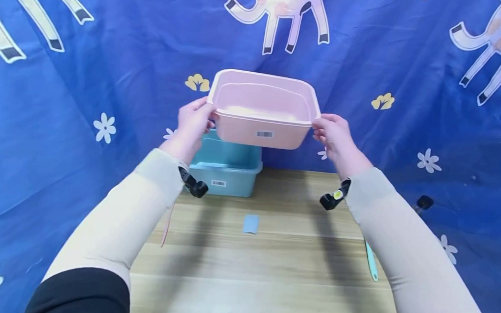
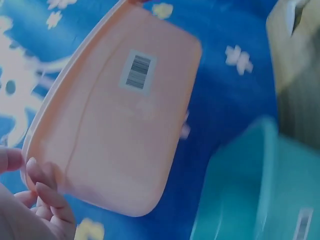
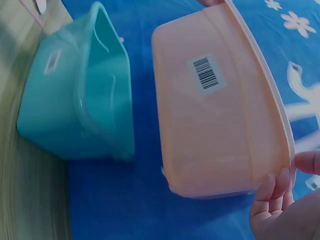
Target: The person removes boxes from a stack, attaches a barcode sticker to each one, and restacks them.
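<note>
A pink plastic bin [image 1: 260,131] with a barcode label on its front is held up in the air, its open top showing in the head view. My left hand [image 1: 193,124] pinches its rim at the left end, thumb and curled fingers on either side. At the opposite end my right hand [image 1: 335,138] grips the rim the same way. Behind and below the left hand, a teal bin [image 1: 236,182] stands on the wooden table [image 1: 270,263]. Both wrist views show the pink bin's outer wall [image 2: 120,140] and the teal bin [image 3: 55,100] beneath it.
On the table lie a small light-blue piece [image 1: 250,224], a thin pink handle [image 1: 166,228] partly behind the left arm, and a teal handle [image 1: 371,262] partly behind the right arm. A blue cloth [image 1: 153,50] with cows and flowers hangs behind.
</note>
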### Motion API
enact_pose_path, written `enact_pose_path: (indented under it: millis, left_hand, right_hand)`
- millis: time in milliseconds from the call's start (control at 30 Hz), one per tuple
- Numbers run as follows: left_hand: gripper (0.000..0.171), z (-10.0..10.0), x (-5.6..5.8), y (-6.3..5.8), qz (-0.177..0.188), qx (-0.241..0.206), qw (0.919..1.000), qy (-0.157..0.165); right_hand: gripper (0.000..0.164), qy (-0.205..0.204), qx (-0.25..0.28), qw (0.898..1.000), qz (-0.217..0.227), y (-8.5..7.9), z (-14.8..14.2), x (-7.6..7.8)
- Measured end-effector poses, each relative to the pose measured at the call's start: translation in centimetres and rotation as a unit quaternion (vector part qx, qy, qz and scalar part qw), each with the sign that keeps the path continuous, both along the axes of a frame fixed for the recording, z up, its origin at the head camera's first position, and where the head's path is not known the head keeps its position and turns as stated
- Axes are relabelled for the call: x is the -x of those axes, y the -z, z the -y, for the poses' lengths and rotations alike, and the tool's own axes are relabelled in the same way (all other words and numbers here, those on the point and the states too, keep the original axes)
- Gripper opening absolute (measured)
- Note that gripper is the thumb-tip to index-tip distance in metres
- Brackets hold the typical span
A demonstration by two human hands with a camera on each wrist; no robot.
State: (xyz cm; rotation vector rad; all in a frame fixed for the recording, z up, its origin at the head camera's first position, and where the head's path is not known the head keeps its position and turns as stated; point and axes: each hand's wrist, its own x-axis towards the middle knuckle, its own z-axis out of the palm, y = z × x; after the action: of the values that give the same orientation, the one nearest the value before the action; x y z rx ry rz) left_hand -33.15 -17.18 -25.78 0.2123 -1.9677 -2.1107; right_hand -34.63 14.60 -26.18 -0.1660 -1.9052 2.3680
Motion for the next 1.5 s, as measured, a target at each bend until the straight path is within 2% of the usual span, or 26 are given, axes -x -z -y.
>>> enact_pose_path:
  millis: [133, 233, 367, 500, 700, 867, 1133, 1367, 1500]
  left_hand:
    - [0.047, 3.7, -0.4, -0.3, 0.008, 0.011, 0.9997, -0.02]
    - [0.048, 6.2, -0.7, 0.1, 0.021, 0.023, 0.9991, -0.03]
    - [0.048, 8.8, -1.0, 1.4, 0.033, 0.048, 0.9975, -0.04]
    - [0.048, 10.9, -1.6, 3.2, 0.044, 0.074, 0.9957, -0.035]
    - [0.05, 11.8, -1.5, 6.1, 0.05, 0.062, 0.9967, -0.013]
    - [0.052, 12.0, -1.4, 7.9, 0.065, 0.055, 0.9963, -0.013]
    - [0.054, 12.1, -1.8, 9.6, 0.089, 0.07, 0.9934, -0.012]
    - [0.052, 11.9, -1.8, 11.1, 0.107, 0.094, 0.9897, -0.013]
    - [0.053, 12.2, -1.7, 12.1, 0.117, 0.11, 0.9869, -0.012]
  right_hand:
    - [0.028, -0.024, 0.0, 1.0, 0.004, 0.7, 3.9, 0.8]
    - [0.034, -0.041, -0.01, 0.999, 0.013, 1.8, 6.4, 1.1]
    - [0.039, -0.054, -0.032, 0.998, 0.026, 3.6, 9.1, 1.1]
    - [0.038, -0.064, -0.053, 0.996, 0.042, 5.3, 11.0, 1.1]
    - [0.035, -0.058, -0.079, 0.994, 0.057, 7.6, 11.5, 1.2]
    - [0.037, -0.06, -0.082, 0.992, 0.068, 8.9, 11.6, 1.2]
    - [0.038, -0.058, -0.059, 0.994, 0.073, 10.3, 11.9, 0.9]
    - [0.037, -0.063, -0.083, 0.99, 0.091, 11.6, 11.8, 0.8]
    - [0.045, -0.065, -0.091, 0.989, 0.093, 12.3, 12.0, 1.0]
